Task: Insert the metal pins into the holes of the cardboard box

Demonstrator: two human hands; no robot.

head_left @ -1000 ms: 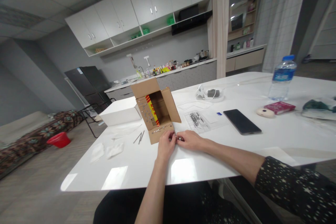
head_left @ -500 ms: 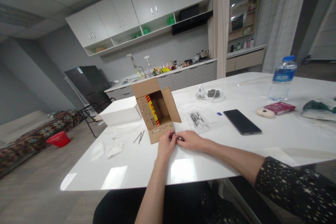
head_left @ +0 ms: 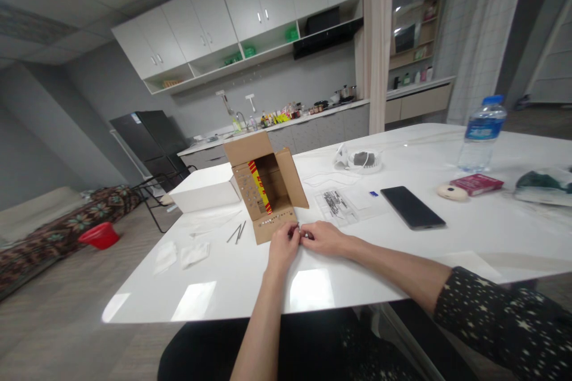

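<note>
Near the front edge of the white worktop [head_left: 236, 286], the left hand [head_left: 285, 242] and the right hand [head_left: 325, 238] almost meet at their fingertips. Both hands have the fingers bent inward, with little space left; I cannot tell if they hold something small. Thin metal rods [head_left: 240, 233] lie to the left, towards the left edge. Just beyond the left hand stands the open cardboard box [head_left: 277, 184], its lower flap turned to the front edge. Beyond the right hand lies a clear tray [head_left: 351, 209] with small metal parts [head_left: 333, 203].
</note>
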